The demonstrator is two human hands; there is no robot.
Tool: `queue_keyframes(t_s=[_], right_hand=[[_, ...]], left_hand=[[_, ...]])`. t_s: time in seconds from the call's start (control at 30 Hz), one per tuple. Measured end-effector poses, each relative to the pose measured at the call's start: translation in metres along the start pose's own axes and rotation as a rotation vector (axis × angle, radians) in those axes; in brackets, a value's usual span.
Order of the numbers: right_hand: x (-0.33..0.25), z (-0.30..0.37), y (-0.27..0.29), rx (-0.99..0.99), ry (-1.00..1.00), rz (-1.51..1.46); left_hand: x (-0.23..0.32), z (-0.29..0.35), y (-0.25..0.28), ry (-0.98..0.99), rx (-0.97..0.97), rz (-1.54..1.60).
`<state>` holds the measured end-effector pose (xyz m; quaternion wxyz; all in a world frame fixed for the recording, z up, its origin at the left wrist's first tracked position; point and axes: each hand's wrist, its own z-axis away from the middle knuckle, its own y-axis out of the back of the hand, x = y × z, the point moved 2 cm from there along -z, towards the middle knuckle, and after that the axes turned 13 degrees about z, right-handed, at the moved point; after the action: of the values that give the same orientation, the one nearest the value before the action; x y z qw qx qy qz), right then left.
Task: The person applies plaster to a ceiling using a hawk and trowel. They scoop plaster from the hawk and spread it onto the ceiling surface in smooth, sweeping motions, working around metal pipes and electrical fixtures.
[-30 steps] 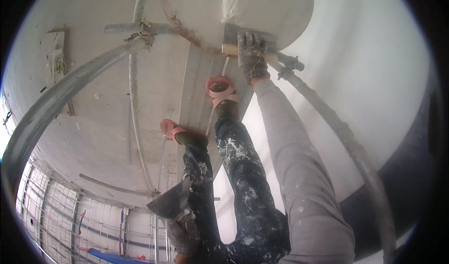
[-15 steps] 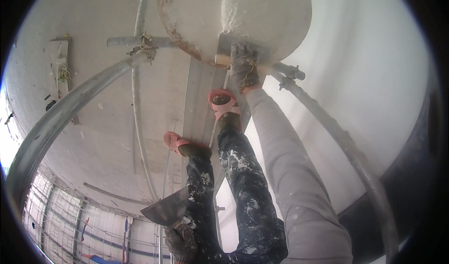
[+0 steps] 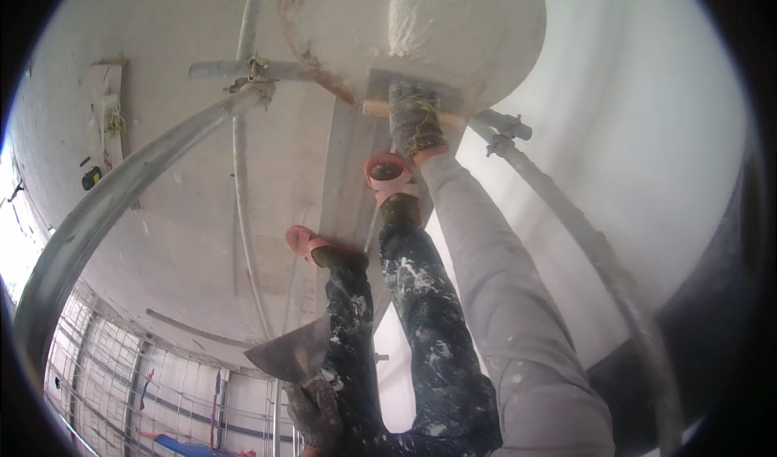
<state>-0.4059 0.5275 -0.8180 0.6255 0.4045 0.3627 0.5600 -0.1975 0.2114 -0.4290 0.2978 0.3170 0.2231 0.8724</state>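
Head cam — looks partway along, I'd judge: white paste (image 3: 425,20) is on the round surface (image 3: 340,28), flatter areas about it, but the lump near its middle is rough, not yet smoothed. Wide blade (image 3: 456,99) sits at its near edge; R hand (image 3: 416,121) grips it, fingers laid over the metal, thumb hidden. L hand (image 3: 314,412), well below-left of the round surface, is curled at the grey blade (image 3: 291,352) — handle hidden, can't tell exact grip. Count: 1 round surface, 1 paste lump, 2 blades, 2 gloved hands, 2 pink sandals (image 3: 392,188) just below it.
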Motion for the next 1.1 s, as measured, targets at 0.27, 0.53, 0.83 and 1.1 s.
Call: queue_keyframes(t_s=[0.27, 0.53, 0.83, 1.1], right_hand=[[0.017, -0.018, 0.028, 0.151, -0.049, -0.173], [-0.003, -0.021, 0.027, -0.178, 0.005, -0.202], [0.099, 0.013, 0.023, -0.343, -0.083, -0.835], [0.052, 0.152, 0.228, 0.184, -0.05, -1.22]], left_hand=[[-0.006, -0.001, -0.002, 0.057, -0.041, 0.006], [0.012, -0.001, -0.003, 0.076, -0.038, 0.097], [0.04, -0.01, -0.003, 0.173, -0.145, 0.342], [0.08, -0.068, 0.029, 0.136, -0.621, 0.956]])
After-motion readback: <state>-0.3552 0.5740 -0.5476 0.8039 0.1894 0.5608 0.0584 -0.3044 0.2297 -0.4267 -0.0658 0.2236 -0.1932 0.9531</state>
